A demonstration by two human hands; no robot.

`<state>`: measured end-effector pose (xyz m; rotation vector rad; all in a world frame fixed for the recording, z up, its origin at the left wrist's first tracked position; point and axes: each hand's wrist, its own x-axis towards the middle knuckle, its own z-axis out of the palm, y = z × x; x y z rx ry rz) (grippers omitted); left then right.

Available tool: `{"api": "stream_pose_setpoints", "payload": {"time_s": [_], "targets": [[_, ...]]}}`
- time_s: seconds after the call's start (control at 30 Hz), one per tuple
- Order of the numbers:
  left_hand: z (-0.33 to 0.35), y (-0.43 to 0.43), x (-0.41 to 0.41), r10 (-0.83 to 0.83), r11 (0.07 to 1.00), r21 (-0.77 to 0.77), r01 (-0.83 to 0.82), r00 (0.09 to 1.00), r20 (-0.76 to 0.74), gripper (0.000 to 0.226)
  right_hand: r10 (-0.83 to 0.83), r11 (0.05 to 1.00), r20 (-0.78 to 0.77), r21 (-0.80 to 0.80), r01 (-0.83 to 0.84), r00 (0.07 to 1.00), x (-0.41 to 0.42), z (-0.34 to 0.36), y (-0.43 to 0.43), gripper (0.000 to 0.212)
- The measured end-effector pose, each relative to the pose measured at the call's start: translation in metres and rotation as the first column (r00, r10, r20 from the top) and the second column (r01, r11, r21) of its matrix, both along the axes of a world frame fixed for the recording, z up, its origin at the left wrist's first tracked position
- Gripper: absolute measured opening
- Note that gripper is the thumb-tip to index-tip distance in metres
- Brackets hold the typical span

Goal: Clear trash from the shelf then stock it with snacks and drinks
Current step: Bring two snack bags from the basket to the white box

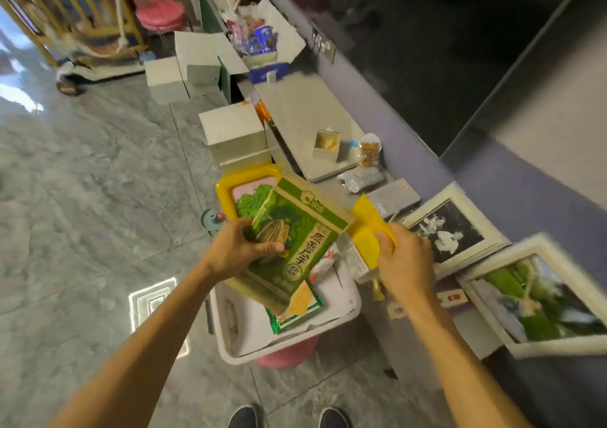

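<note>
Head camera: the left hand (pixel 241 248) grips the green seed packet (pixel 295 227) by its left edge; just right of it, the right hand (pixel 405 261) clutches a yellow wrapper (pixel 366 230), both above the white bin (pixel 282 344).

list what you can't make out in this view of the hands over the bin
Head view:
White bin: most of its contents, covered by the green seed bag that the left hand grips.
Yellow tray: its near part, behind the same bag.
Yellow packet: no print readable; blurred, lower end inside the right hand.
Far carton of snacks: items blurred and too small to name.
</note>
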<state>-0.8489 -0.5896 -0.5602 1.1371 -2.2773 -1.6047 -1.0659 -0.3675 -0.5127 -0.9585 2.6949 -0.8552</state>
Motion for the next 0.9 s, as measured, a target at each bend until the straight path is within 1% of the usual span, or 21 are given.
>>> {"api": "stream_pose_setpoints", "payload": {"time_s": [0.13,0.27,0.33,0.43,0.53,0.63,0.77,0.83,0.9], "targets": [[0.121,0.004,-0.002,0.058,0.998,-0.024,-0.06,0.996,-0.069,0.053,-0.046,0.996,-0.068,-0.081,0.04,0.997,-0.004,0.121,0.008,0.019],[0.237,0.017,-0.003,0.079,0.991,-0.098,-0.094,0.986,-0.145,0.046,-0.036,0.992,-0.095,-0.128,0.024,0.995,-0.007,0.232,0.022,0.02],[0.284,0.024,-0.004,0.104,0.984,-0.123,-0.128,0.977,-0.186,0.049,-0.041,0.988,-0.13,-0.156,0.021,0.991,-0.008,0.278,0.03,0.02],[0.337,0.037,-0.006,0.134,0.969,-0.166,-0.183,0.953,-0.272,0.055,-0.06,0.981,-0.174,-0.194,0.025,0.983,-0.011,0.329,0.048,0.022],[0.37,0.051,-0.014,0.119,0.964,-0.19,-0.188,0.938,-0.325,0.064,-0.11,0.967,-0.198,-0.249,0.058,0.974,-0.015,0.364,0.069,0.026],[0.387,0.065,-0.032,0.069,0.971,-0.19,-0.147,0.927,-0.368,0.061,-0.165,0.952,-0.23,-0.293,0.093,0.959,-0.013,0.389,0.096,0.029],[0.403,0.096,-0.077,-0.081,0.978,-0.207,-0.005,0.911,-0.404,0.068,-0.305,0.92,-0.266,-0.329,0.211,0.915,-0.003,0.408,0.149,0.032],[0.408,0.121,-0.103,-0.167,0.974,-0.21,0.086,0.898,-0.406,0.065,-0.387,0.897,-0.257,-0.328,0.296,0.886,0.002,0.409,0.182,0.035],[0.407,0.152,-0.128,-0.261,0.961,-0.199,0.193,0.871,-0.417,0.058,-0.47,0.868,-0.249,-0.302,0.394,0.846,0.01,0.407,0.22,0.033]]}}
